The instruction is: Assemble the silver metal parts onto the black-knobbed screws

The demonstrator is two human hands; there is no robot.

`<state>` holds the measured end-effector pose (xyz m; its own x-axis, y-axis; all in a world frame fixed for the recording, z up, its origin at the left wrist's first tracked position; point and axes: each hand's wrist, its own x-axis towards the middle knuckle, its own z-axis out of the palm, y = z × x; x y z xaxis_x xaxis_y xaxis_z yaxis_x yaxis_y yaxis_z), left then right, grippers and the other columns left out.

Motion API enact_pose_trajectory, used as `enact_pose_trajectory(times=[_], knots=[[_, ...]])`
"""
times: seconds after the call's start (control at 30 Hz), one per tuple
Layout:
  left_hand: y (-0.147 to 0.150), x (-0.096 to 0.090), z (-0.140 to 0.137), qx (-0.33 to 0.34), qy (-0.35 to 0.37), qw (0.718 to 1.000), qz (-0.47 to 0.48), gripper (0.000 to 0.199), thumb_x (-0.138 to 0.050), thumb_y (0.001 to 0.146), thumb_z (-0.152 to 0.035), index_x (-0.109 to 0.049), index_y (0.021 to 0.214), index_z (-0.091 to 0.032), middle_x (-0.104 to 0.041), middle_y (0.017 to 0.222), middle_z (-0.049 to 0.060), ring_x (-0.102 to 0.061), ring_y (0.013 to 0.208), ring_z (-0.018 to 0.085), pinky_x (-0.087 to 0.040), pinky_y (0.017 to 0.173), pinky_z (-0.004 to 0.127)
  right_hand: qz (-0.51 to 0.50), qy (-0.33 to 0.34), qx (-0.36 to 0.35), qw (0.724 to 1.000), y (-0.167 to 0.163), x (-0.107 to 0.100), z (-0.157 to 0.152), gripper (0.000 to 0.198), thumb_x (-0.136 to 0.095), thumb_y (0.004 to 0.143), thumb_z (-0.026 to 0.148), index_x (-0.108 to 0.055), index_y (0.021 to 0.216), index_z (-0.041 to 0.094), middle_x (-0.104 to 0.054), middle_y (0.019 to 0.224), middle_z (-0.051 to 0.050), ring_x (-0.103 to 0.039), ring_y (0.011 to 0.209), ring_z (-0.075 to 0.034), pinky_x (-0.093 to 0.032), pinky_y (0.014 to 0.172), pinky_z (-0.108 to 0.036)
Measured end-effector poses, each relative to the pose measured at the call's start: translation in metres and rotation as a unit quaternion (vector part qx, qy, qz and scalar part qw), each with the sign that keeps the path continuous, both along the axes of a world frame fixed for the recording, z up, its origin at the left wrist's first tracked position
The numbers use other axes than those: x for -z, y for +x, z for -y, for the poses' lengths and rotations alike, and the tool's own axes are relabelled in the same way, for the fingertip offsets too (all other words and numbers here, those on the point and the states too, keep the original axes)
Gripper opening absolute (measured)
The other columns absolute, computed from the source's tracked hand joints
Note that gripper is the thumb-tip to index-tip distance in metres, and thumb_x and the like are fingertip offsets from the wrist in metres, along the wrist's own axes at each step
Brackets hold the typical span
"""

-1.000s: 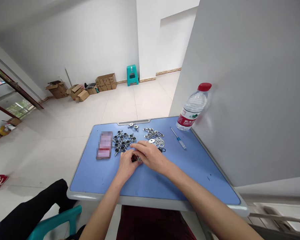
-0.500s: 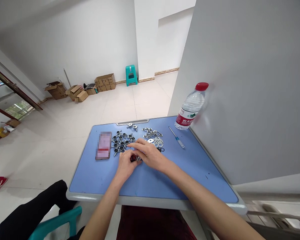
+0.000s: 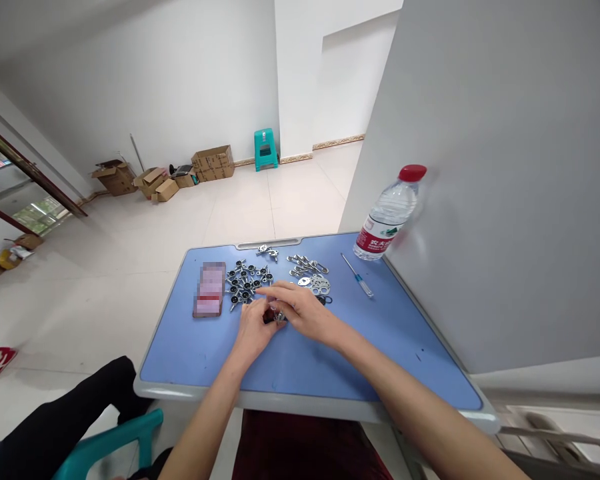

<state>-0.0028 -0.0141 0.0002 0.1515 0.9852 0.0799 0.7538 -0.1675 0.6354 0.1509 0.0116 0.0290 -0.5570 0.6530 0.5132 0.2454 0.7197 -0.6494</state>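
Hands [image 3: 254, 328] perhaps slightly shifted; blue tabletop [image 3: 305, 373]

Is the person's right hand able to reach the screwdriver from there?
Probably yes: the right hand has only flat metal plates and dark rings near its way to the screwdriver, though it may first have to leave the small metal part at its thumb.

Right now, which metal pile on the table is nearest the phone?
The black-centred pile, just right of the phone. The clips and discs lie farther right; the small pair sits near the table's far edge.
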Motion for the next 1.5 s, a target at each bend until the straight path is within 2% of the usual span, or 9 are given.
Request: enact_pose_trajectory(times=[0.1,0.23,0.43,0.6,0.77,0.93,1.2,1.37,1.5], knots=[[0.0003,-0.0013,-0.0002,0.003,-0.004,1.0,-0.002,0.006,-0.062,0.077,-0.017,-0.057,0.076,-0.018,-0.065,0.079,-0.001,-0.058,0.079,0.019,-0.033,0.073,0.031,0.023,0.003,0.0,1.0,0.0014,-0.002,0.0003,0.042,-0.038,0.093,0.009,-0.053,0.13,0.023,-0.065,0.1,-0.007,-0.061,0.091,-0.019,-0.052,0.08,-0.036],[0.0017,-0.0037,-0.0002,0.004,-0.002,1.0,0.006,0.006,-0.059,0.078,-0.015,-0.057,0.073,-0.018,-0.066,0.083,-0.001,-0.058,0.083,0.019,-0.034,0.076,0.032,0.05,0.024,0.063,0.997,-0.0018,0.0022,0.0009,0.034,-0.042,0.095,0.018,-0.057,0.126,0.022,-0.061,0.101,-0.009,-0.06,0.084,-0.019,-0.052,0.074,-0.036],[0.0016,-0.0031,-0.0007,-0.001,-0.01,1.0,-0.011,0.005,-0.062,0.076,-0.019,-0.057,0.075,-0.018,-0.064,0.076,-0.002,-0.058,0.078,0.018,-0.034,0.074,0.032,0.023,-0.002,0.014,1.0,0.0004,0.0003,-0.0003,0.046,-0.039,0.092,0.008,-0.051,0.133,0.024,-0.066,0.098,-0.006,-0.06,0.091,-0.019,-0.052,0.081,-0.037],[0.0013,-0.0026,0.0,0.003,0.009,1.0,0.005,0.007,-0.059,0.076,-0.014,-0.056,0.072,-0.018,-0.066,0.08,-0.001,-0.058,0.081,0.018,-0.034,0.075,0.031,0.049,0.021,0.067,0.996,-0.0017,0.0009,0.0022,0.036,-0.042,0.094,0.015,-0.057,0.126,0.021,-0.062,0.103,-0.01,-0.06,0.084,-0.019,-0.052,0.075,-0.036],[0.001,-0.0019,-0.0001,0.002,-0.004,1.0,-0.008,0.004,-0.06,0.077,-0.017,-0.056,0.077,-0.019,-0.065,0.078,-0.001,-0.059,0.078,0.019,-0.034,0.074,0.032,0.041,0.011,0.008,0.999,0.0006,-0.0019,0.0023,0.046,-0.036,0.093,0.008,-0.05,0.134,0.025,-0.064,0.101,-0.007,-0.06,0.091,-0.019,-0.052,0.079,-0.035],[0.0019,-0.0031,0.0004,0.007,0.005,1.0,0.007,0.006,-0.057,0.077,-0.014,-0.057,0.075,-0.019,-0.067,0.085,-0.001,-0.059,0.084,0.019,-0.034,0.076,0.031,0.082,0.047,0.066,0.993,-0.0008,-0.0011,0.0027,0.035,-0.04,0.096,0.018,-0.056,0.127,0.022,-0.062,0.098,-0.009,-0.06,0.081,-0.02,-0.051,0.071,-0.034],[0.0011,-0.0019,-0.0007,0.006,-0.006,1.0,-0.012,0.007,-0.059,0.074,-0.012,-0.057,0.072,-0.018,-0.063,0.074,-0.002,-0.058,0.077,0.018,-0.033,0.074,0.031,0.043,-0.021,0.005,0.999,-0.0009,-0.0034,0.0049,0.049,-0.035,0.093,0.008,-0.039,0.141,0.022,-0.067,0.103,-0.008,-0.061,0.089,-0.019,-0.052,0.079,-0.035],[0.0019,-0.0032,0.0002,0.005,0.006,1.0,0.009,0.009,-0.057,0.075,-0.01,-0.058,0.074,-0.019,-0.067,0.086,-0.001,-0.059,0.085,0.019,-0.034,0.076,0.031,0.068,0.027,0.049,0.996,-0.0039,-0.0014,0.0061,0.035,-0.039,0.095,0.016,-0.053,0.127,0.019,-0.063,0.106,-0.011,-0.061,0.088,-0.02,-0.052,0.076,-0.036],[0.0017,-0.0036,-0.0001,0.001,-0.006,1.0,0.0,0.005,-0.059,0.076,-0.015,-0.056,0.075,-0.019,-0.065,0.079,-0.001,-0.058,0.08,0.019,-0.034,0.076,0.032,0.059,0.017,0.056,0.997,-0.0012,-0.0003,0.0023,0.039,-0.038,0.094,0.011,-0.053,0.128,0.022,-0.064,0.096,-0.008,-0.061,0.081,-0.018,-0.052,0.071,-0.033]])
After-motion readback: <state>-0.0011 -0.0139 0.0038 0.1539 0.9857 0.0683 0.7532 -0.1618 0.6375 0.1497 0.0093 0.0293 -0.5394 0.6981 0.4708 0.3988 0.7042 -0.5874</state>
